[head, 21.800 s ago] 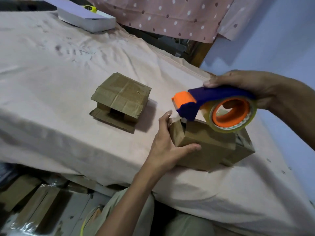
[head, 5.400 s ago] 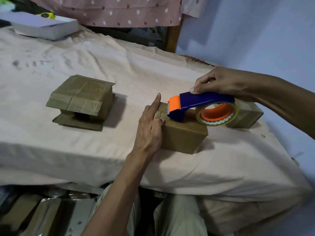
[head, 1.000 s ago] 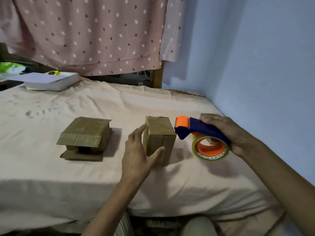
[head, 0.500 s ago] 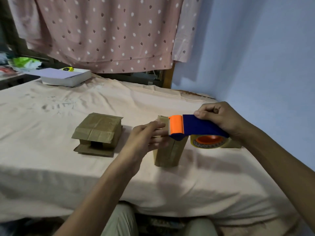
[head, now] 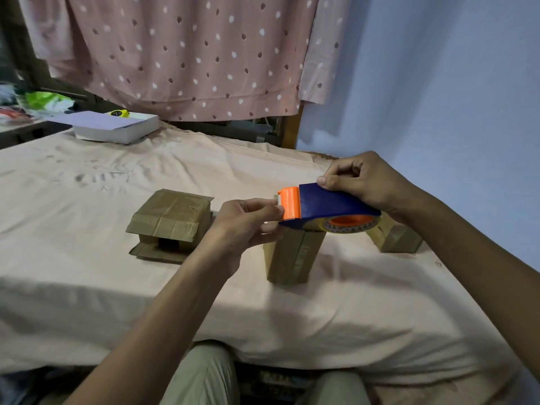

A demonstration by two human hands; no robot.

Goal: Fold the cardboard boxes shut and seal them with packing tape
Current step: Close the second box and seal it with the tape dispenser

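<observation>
Cardboard box (head: 293,255) stands upright near the bed's (head: 87,287) front edge — top hidden behind the tape dispenser (head: 324,210), gripped by the right hand (head: 368,182). Left hand (head: 245,226) pinches at its orange end (tape itself unclear). Another box (head: 394,236) is partly hidden.

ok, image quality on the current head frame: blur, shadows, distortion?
Head view: sharp on the tape dispenser and the standing box; soft shadow band along the table's near edge; left background soft; forearms stretched by the wide-angle lens; no glare.
</observation>
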